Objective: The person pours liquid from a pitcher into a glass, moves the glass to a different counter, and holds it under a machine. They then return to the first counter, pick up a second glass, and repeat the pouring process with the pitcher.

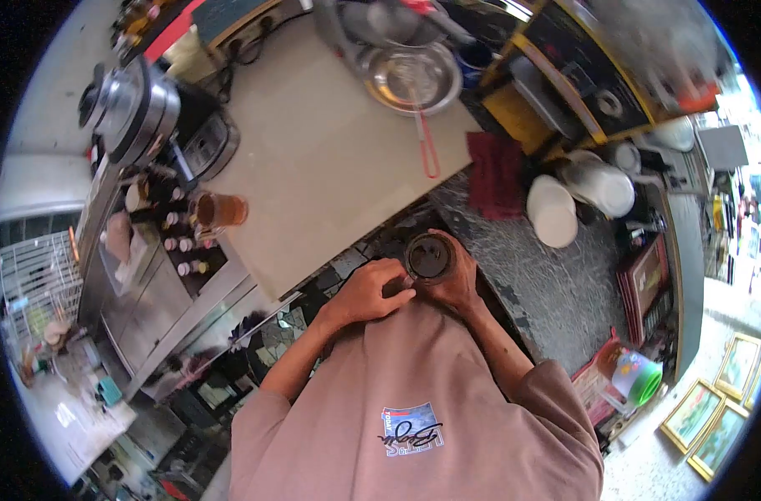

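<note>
A glass mug (428, 257) with dark contents is held close in front of my brown shirt, seen from above. My right hand (454, 282) wraps around its side. At the mug's near left edge my left hand (375, 289) has its fingers curled where the handle seems to be; part of that grip is hidden. A second glass mug (221, 210) with amber liquid stands on the left end of the beige counter (322, 159).
On the counter's far side sits a metal bowl (441, 98) with a red-handled strainer (428, 150) across it. A dark red cloth (494, 175) and white containers (552, 210) lie at right. A steel appliance (138, 113) and several bottles (180, 244) stand left.
</note>
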### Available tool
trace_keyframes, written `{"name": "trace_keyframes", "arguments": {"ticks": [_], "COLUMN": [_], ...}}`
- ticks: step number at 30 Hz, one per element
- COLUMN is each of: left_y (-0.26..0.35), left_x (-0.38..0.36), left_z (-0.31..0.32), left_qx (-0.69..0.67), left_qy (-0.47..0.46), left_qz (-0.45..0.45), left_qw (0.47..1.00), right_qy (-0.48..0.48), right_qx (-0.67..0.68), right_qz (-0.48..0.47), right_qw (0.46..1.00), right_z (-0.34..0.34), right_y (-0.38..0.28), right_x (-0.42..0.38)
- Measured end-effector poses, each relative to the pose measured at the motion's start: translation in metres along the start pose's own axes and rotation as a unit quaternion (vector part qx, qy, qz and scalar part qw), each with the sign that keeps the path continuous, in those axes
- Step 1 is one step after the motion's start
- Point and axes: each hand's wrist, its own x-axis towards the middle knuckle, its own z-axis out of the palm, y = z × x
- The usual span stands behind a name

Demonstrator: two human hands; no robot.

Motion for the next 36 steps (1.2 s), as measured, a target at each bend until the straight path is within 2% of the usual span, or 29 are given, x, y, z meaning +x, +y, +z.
{"name": "trace_keyframes", "arguments": {"ticks": [7,13,19,24,27,36], "left_y": [-0.031,-0.053,-0.069,-0.072,-0.075,-0.084], "left_x": [-0.047,-0.091,-0.124,-0.152,-0.160,-0.175], "left_z": [-0.060,-0.092,-0.103,-0.108,-0.103,-0.105], "left_qx": [-0.085,-0.093,-0.107,-0.114,-0.129,-0.142], "left_qy": [0.176,0.256,0.340,0.369,0.398,0.454], "left_qz": [-0.056,-0.110,-0.099,-0.129,-0.129,-0.123], "left_qw": [0.979,0.956,0.929,0.913,0.899,0.871], "right_qy": [-0.087,-0.147,-0.213,-0.287,-0.292,-0.305], "right_qx": [0.060,0.073,0.090,0.063,0.108,0.082], "right_qz": [-0.076,-0.141,-0.196,-0.194,-0.229,-0.261], "right_qw": [0.991,0.976,0.953,0.936,0.922,0.912], "right_z": [0.077,0.147,0.189,0.207,0.218,0.239], "right_y": [-0.053,-0.077,-0.100,-0.119,-0.126,-0.139], "right_x": [0.074,0.107,0.120,0.125,0.127,0.130]}}
